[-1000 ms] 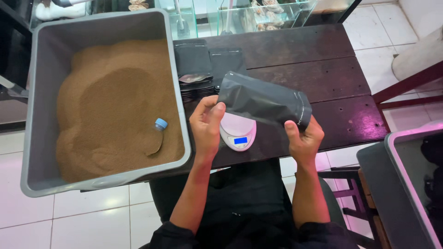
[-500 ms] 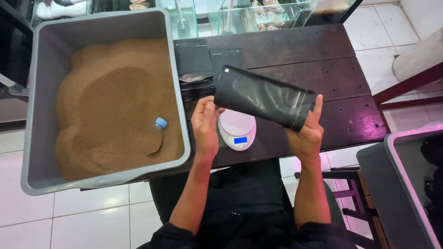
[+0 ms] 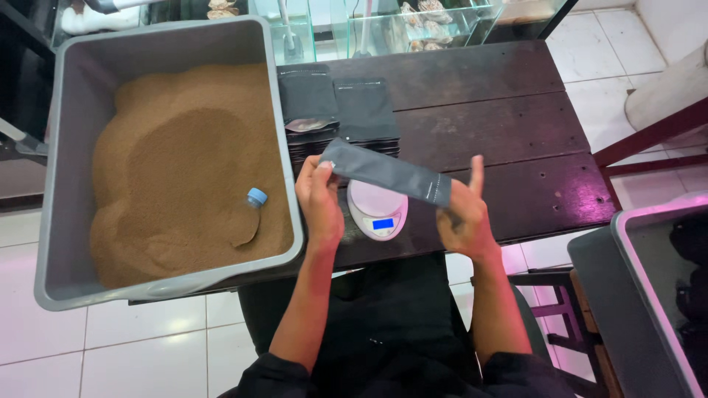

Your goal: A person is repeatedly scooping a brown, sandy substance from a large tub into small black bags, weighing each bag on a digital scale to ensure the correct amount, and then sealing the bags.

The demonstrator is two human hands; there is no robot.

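Black pouch: a flat, matte black pouch (image 3: pixel 387 173) is held edge-on between both hands, tilted down from left to right, above the scale.
Left hand: the left hand (image 3: pixel 318 200) is closed on the pouch's upper left end, its fingers (image 3: pixel 322 171) pinched over the corner.
Right hand: the pouch's lower right end is gripped by the right hand (image 3: pixel 461 217); one finger is raised straight, the others are curled behind the pouch.
Scale: a small round white digital scale (image 3: pixel 377 209) with a lit blue display is seen just below the pouch, between the two hands, on the dark wooden worktop (image 3: pixel 509 125).
Pouch stacks: stacked black pouches (image 3: pixel 339 114) are laid just beyond the left fingers.
Tub: a grey tub (image 3: pixel 66 169) of brown granules (image 3: pixel 177 162) is set left of the left hand; a half-buried bottle with a blue cap (image 3: pixel 247 217) is seen in it.
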